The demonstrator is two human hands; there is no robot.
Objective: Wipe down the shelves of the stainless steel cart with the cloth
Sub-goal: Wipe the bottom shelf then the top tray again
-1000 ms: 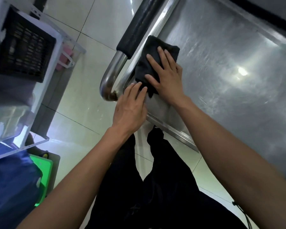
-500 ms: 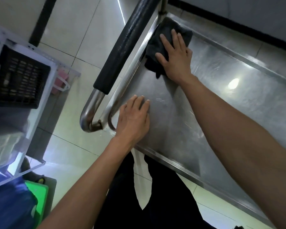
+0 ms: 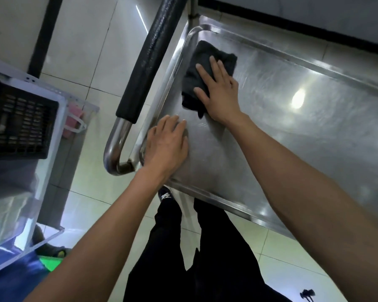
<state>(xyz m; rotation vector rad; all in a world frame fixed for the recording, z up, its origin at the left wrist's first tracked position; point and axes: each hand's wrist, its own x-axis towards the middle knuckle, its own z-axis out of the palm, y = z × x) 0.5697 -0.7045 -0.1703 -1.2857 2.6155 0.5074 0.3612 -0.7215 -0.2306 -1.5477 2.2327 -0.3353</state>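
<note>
Right hand [image 3: 219, 92] flat, fingers straight, pressing black cloth [image 3: 202, 68] onto top shelf [image 3: 292, 131] of the steel cart, near far corner by the padded handle [image 3: 150, 55]. Left hand [image 3: 167, 144] open, palm down on shelf's near corner, gripping nothing.

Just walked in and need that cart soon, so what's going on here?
A person is wiping the top shelf of the stainless steel cart. The right hand presses a dark cloth flat on the shelf near its far corner, beside the black-padded handle. The left hand rests flat on the near corner of the shelf, holding nothing. Most of the shelf to the right lies away from the cloth; lower shelves are out of sight.
</note>
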